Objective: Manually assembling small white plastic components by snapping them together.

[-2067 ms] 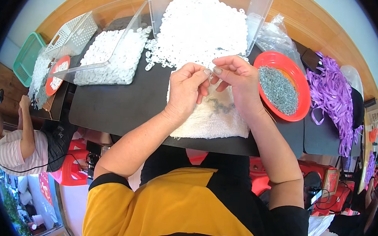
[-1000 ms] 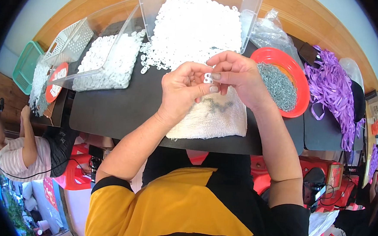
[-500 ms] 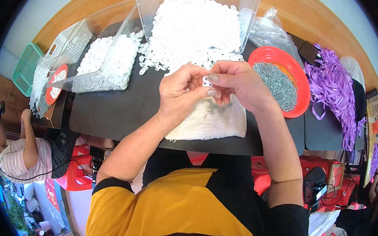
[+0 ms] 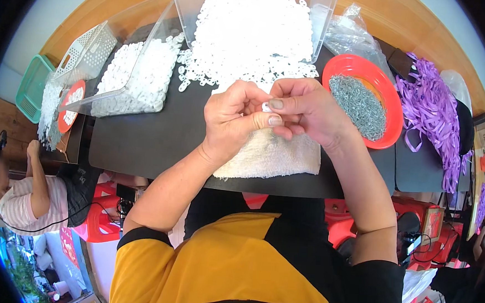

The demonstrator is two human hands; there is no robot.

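My dark bench [image 4: 143, 145] is the biggest thing here. On it sits a clear bin [image 4: 324, 26] with a big white heap [image 4: 255, 27]. Nearer me lies a pale cloth [image 4: 275, 159], and off to the right is a red bowl [image 4: 395, 108] of grey bits [image 4: 359, 111]. My left grip [image 4: 228, 120] and right grip [image 4: 314, 108] are close together over the cloth. Both pinch 1 small white piece [image 4: 266, 107], mostly hidden by my fingers. I think it is very light, hard like plastic, and won't break easily. It looks smooth, so it might slip. I'd hold its edges with 1 thumb and 1 finger.
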